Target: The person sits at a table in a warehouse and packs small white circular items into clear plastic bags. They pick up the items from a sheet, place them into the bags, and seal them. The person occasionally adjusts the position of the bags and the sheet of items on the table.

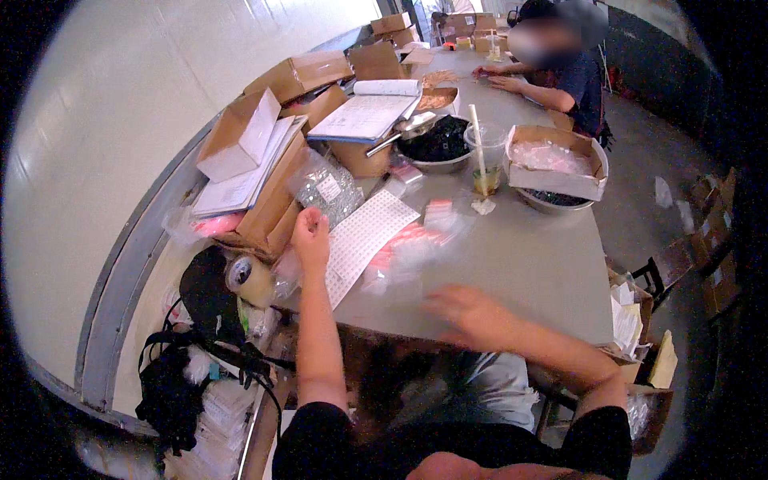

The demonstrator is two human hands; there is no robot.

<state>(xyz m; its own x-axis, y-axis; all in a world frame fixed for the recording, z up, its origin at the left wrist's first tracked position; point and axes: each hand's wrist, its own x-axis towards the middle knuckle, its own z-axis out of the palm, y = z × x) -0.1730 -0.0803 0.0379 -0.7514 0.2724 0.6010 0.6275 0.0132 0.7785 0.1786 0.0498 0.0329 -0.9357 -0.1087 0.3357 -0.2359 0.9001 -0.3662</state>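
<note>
My left hand (310, 234) is raised at the left edge of the table, its fingers curled closed; whatever they may hold is too small to make out. Beside it lies a white sheet of small printed stickers (370, 234). Just beyond that hand sits a clear bag of small shiny parts (328, 189). My right hand (466, 317) is over the table's near edge, smeared by motion, so its fingers do not show clearly. Between the hands, past the sheet's right side, spreads a loose heap of small clear zip bags with red strips (400, 254).
Cardboard boxes and a clipboard (364, 116) crowd the left side. Beyond the bags stand a bowl of black parts (438, 142), a plastic cup with a stick (486, 178) and a box of clear bags (555, 168). A tape roll (250, 278) lies lower left. A co-worker (572, 88) sits far right.
</note>
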